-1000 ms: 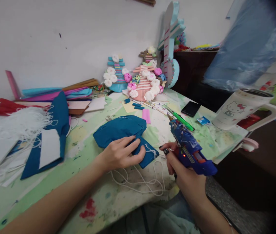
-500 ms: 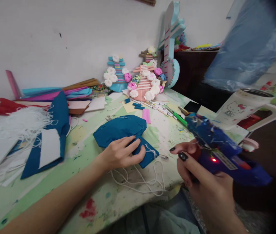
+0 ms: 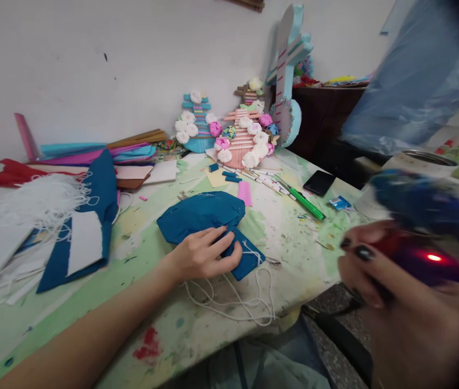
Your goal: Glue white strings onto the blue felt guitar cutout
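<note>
My left hand [image 3: 208, 251] presses on a dark blue paper-covered shape [image 3: 200, 210] lying on the table, its fingers curled over the join between the rounded body and a squared end. White string [image 3: 249, 308] runs from that squared end and lies in loose loops beside my hand. Off to the right, past the table's edge, my right hand [image 3: 399, 292] is wrapped around a blue glue gun [image 3: 419, 205]. The gun is smeared by motion, and a red light glows on it.
A green box cutter [image 3: 306, 203], a black phone [image 3: 319, 183] and a small blue packet [image 3: 340, 203] lie at right, near a white mug [image 3: 365, 200]. Flower-covered instrument shapes [image 3: 241, 140] stand at the wall. Tangled white string [image 3: 46, 202] and blue card [image 3: 105, 200] are at left.
My right hand has carried the glue gun rightward, away from the blue shape, and it now overlaps the mug. The phone and blue packet show more fully. My left hand has stayed in place.
</note>
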The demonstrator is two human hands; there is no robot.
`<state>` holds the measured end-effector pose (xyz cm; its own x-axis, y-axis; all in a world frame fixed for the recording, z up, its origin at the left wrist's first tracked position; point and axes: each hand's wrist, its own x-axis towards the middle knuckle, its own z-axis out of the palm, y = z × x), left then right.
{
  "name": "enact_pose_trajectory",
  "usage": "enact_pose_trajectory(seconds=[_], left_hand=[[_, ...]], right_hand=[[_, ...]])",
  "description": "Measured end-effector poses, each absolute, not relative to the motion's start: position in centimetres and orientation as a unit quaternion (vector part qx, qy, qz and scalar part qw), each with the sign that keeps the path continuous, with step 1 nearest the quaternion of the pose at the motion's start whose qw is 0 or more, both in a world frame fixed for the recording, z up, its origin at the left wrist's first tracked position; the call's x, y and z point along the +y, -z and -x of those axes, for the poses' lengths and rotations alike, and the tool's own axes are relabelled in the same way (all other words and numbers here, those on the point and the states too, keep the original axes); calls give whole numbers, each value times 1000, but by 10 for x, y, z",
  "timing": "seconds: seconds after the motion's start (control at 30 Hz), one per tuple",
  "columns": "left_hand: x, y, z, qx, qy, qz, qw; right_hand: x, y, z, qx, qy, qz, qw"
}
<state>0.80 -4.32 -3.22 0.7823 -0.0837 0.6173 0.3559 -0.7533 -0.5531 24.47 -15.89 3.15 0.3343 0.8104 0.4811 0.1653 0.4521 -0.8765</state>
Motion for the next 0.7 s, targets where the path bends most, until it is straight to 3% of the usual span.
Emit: enact_pose_trajectory(seconds=[0.1, 0.2, 0.43, 0.7], left_hand=[[-44, 30, -8, -74, 322, 879, 343], [-44, 30, -6, -62, 315, 885, 337], [-43, 37, -3, -41, 322, 891, 317], [-44, 42, -3, -35, 326, 889, 318]], right_hand=[[-139, -23, -242, -505, -379, 466, 620], [-123, -18, -237, -535, -414, 490, 549], [-103, -13, -228, -713, -287, 520, 373], [-96, -7, -216, -769, -230, 511, 308]])
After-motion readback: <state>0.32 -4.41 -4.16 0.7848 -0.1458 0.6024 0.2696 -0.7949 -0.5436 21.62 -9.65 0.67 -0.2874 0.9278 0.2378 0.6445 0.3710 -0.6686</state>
